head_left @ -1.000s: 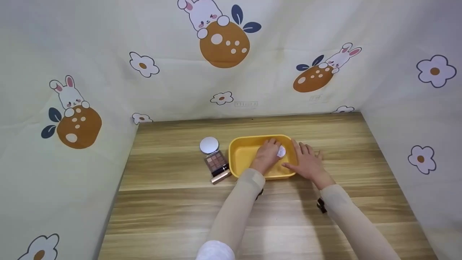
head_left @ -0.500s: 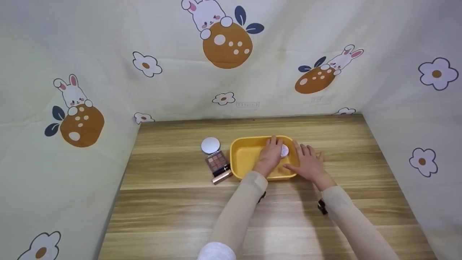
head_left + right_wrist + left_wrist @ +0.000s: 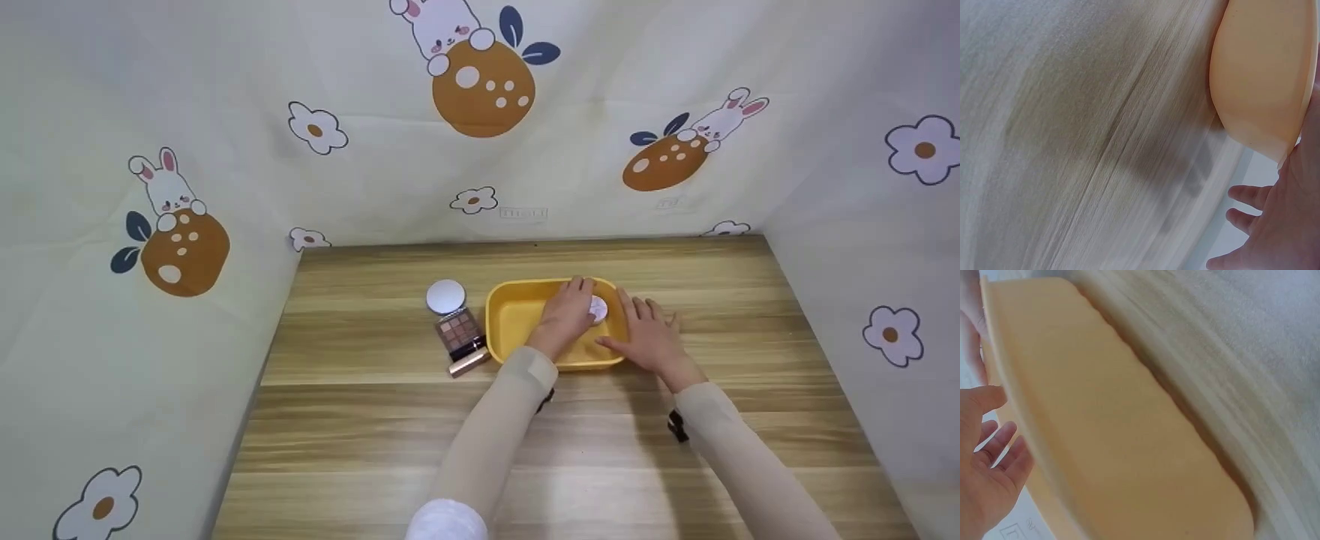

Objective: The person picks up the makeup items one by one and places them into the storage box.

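Note:
A yellow rectangular plastic bin [image 3: 517, 283] stands on the wooden table, with both hands at its right half. My left hand [image 3: 564, 315] reaches inside; beside its fingers lies a small round white item [image 3: 598, 310], partly covered by the hand. In the left wrist view, the left hand [image 3: 988, 472] has loosely bent fingers beyond the bin's rim, with nothing visible between them. My right hand [image 3: 651, 339] rests against the bin's right end, thumb over the inside and fingers spread outside. The right wrist view shows these fingers [image 3: 1249, 197] extended past the bin wall [image 3: 1264, 73].
Left of the bin lie a round silvery-white compact [image 3: 446, 297], an eyeshadow palette [image 3: 458, 330], and a tube with a black cap and rose-gold body [image 3: 469, 362]. Fabric with rabbit prints [image 3: 375, 180] walls the table [image 3: 360, 435] at the back and sides.
The head view has shifted slightly. My left hand and the round white item have edged a little right inside the bin. The right hand keeps its place at the bin's end.

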Tool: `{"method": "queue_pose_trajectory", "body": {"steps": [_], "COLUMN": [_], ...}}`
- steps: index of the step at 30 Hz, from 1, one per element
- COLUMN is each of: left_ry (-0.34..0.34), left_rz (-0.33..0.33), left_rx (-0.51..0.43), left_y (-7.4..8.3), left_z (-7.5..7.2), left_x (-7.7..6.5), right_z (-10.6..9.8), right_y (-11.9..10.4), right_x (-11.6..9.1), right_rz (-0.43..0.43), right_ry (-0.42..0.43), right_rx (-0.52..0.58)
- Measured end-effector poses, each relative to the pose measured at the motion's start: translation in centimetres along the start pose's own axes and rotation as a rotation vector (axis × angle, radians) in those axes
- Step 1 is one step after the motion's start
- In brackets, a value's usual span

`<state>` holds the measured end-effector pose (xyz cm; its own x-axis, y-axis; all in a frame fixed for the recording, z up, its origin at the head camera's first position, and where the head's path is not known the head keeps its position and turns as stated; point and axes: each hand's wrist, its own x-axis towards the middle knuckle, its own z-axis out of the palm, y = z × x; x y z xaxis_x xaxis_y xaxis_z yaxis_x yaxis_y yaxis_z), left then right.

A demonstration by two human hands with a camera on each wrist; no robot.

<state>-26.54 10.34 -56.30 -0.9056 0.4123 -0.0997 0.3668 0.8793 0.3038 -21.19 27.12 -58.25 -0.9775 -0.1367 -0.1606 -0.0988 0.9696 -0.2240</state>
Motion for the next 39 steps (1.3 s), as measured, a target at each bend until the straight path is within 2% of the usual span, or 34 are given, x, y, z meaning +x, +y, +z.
{"method": "queue_pose_trajectory", "body": {"steps": [10, 21, 27, 32, 39], "left_ry": [0.054, 0.079, 0.109, 0.142, 0.167], "left_rz": [0.030, -0.012, -0.013, -0.013, -0.063], "left_rx": [0.007, 0.034, 0.024, 0.030, 0.024], "left_y": [-0.9, -3.4, -4.7, -6.1, -9.1], "left_z": [-2.4, -3.8, -4.7, -5.9, -7.4], "left_x": [-0.4, -1.2, -2.0, -2.4, -3.1], "right_z": [-0.2, -0.2, -0.3, -0.3, -0.4], "right_y": [0.0, 0.0, 0.2, 0.3, 0.2], "right_x": [0.0, 0.1, -0.2, -0.4, -0.1], "right_rz": [0.001, -0.010, -0.012, -0.020, -0.023], "right_ry": [-0.022, -0.028, -0.029, -0.036, -0.041], "right_rx": [-0.004, 0.011, 0.024, 0.051, 0.047]}}
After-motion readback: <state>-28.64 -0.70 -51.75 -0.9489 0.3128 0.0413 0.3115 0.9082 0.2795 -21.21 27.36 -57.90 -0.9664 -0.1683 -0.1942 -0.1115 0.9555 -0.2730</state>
